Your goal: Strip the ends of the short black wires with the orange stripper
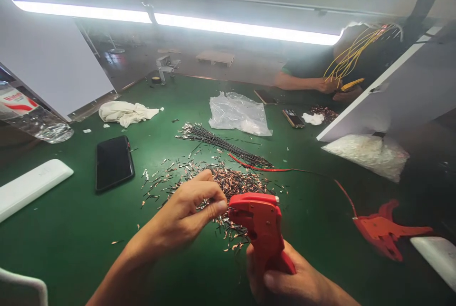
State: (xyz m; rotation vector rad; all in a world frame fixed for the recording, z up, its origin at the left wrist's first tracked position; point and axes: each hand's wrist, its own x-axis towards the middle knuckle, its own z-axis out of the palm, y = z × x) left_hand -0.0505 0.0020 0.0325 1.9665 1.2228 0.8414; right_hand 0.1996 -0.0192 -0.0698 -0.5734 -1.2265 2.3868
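Note:
My right hand (281, 272) is wrapped around the handles of a red wire stripper (261, 223), its jaws turned to the left. Thumb and fingertips of my left hand (194, 206) are pinched on a thin dark wire (231, 208), whose end meets the stripper's jaws. Most of that wire is hidden by my fingers. Beneath and behind both hands spreads a heap of black and copper wire scraps (235, 180). A bundle of black wires (224, 144) lies just beyond the heap.
A second red stripper (379, 227), tied to a red cord (256, 168), lies right. Around the green table (160, 258) are a phone (114, 163), plastic bag (238, 113), cloth (124, 113) and bottle (32, 113). Across, a co-worker's hands hold yellow wires (351, 56).

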